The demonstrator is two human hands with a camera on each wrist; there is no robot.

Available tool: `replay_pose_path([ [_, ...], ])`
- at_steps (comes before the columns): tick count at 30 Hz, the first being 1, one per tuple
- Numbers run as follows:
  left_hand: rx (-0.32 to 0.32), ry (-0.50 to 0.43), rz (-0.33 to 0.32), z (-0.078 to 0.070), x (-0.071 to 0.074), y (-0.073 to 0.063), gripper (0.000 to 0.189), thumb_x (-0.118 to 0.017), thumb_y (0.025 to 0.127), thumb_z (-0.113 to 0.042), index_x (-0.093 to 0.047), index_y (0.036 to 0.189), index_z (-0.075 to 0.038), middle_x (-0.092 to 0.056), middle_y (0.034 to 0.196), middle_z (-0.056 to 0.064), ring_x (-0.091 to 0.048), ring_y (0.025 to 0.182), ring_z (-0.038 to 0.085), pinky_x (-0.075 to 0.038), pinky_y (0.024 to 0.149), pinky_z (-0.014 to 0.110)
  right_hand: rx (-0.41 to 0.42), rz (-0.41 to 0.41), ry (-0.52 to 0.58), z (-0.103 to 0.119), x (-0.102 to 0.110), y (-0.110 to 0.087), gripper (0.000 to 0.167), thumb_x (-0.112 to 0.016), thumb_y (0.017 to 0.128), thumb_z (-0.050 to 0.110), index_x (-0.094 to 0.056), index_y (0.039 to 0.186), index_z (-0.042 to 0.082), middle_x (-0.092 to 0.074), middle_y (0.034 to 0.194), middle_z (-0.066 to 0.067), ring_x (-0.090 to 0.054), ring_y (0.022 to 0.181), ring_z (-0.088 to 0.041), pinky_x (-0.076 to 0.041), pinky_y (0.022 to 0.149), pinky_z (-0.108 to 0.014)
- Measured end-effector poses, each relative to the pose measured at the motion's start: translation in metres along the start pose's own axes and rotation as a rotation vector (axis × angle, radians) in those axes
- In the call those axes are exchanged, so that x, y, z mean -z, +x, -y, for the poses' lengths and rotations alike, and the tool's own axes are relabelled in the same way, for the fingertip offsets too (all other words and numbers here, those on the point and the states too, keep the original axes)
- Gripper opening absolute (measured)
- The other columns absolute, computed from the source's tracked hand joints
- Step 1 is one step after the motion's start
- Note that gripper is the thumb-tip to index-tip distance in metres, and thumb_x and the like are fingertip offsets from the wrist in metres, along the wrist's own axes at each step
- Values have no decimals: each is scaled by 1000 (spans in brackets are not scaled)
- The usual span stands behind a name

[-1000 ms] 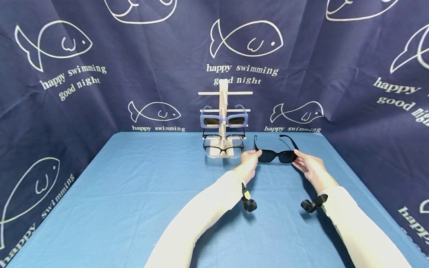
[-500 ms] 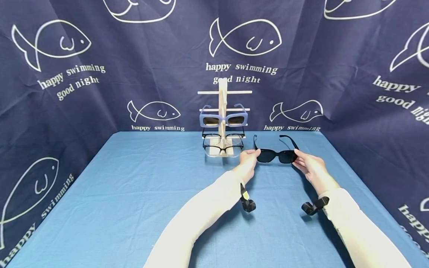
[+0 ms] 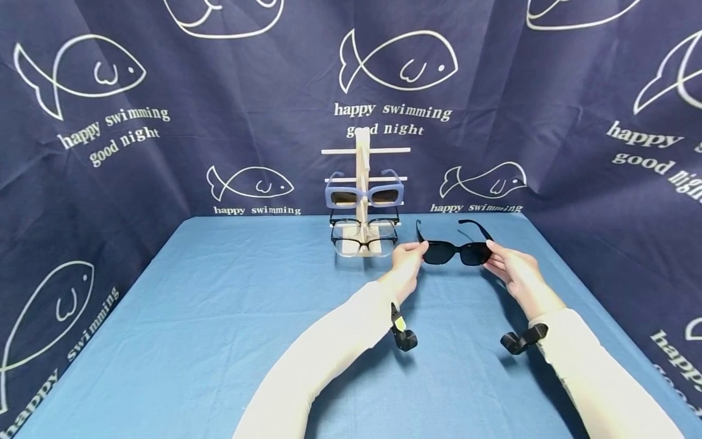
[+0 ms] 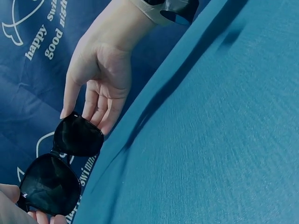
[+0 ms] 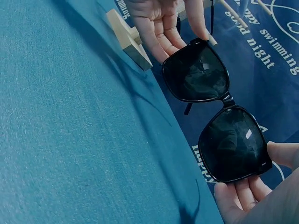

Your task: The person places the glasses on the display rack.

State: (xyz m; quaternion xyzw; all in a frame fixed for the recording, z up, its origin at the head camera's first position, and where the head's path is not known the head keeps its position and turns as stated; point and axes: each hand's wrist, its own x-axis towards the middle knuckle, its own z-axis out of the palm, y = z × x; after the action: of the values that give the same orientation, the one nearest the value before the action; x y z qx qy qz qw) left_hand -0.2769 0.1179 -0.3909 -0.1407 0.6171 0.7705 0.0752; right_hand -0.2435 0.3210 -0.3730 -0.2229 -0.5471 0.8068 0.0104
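Note:
Black sunglasses (image 3: 440, 252) are held between both hands just right of a wooden display rack (image 3: 362, 163), lenses facing me and temples spread toward the back. My left hand (image 3: 404, 268) pinches the left corner of the frame with thumb and fingers. At the other corner my right hand (image 3: 518, 273) pinches the frame the same way. In the right wrist view the dark lenses (image 5: 198, 74) show between the two hands, and shadows of the temples fall on the blue cloth. The left wrist view shows the sunglasses (image 4: 51, 184) from the other side.
The rack carries blue-framed sunglasses (image 3: 364, 196) and, lower, two pairs of clear-lens eyeglasses (image 3: 364, 245). Its top bar (image 3: 392, 150) bears nothing. A blue cloth (image 3: 219, 317) covers the table; a dark fish-print curtain (image 3: 263, 79) hangs behind and at the sides.
The sunglasses have risen slightly and shifted a little to the right in the last half second. The right hand has moved right with them, while the left hand stays almost in place.

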Motion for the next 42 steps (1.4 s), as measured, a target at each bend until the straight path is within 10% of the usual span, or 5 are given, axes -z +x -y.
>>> replay_pose_path([
  [6, -15, -98, 44, -3, 1, -2, 21, -70, 89, -15, -66, 103, -1, -58, 82, 3, -60, 79, 17, -52, 99, 43, 26, 31, 20, 3, 1, -4, 16, -74, 85, 14, -67, 71, 14, -71, 68, -1, -69, 64, -12, -62, 68, -24],
  [42, -37, -97, 152, -28, 4, -18, 23, -67, 91, -14, -65, 107, 3, -67, 97, 13, -67, 90, 22, -54, 99, 40, 96, 117, 103, 19, 2, -33, 18, -69, 89, 9, -72, 72, 11, -71, 69, -3, -70, 62, -15, -62, 63, -24],
])
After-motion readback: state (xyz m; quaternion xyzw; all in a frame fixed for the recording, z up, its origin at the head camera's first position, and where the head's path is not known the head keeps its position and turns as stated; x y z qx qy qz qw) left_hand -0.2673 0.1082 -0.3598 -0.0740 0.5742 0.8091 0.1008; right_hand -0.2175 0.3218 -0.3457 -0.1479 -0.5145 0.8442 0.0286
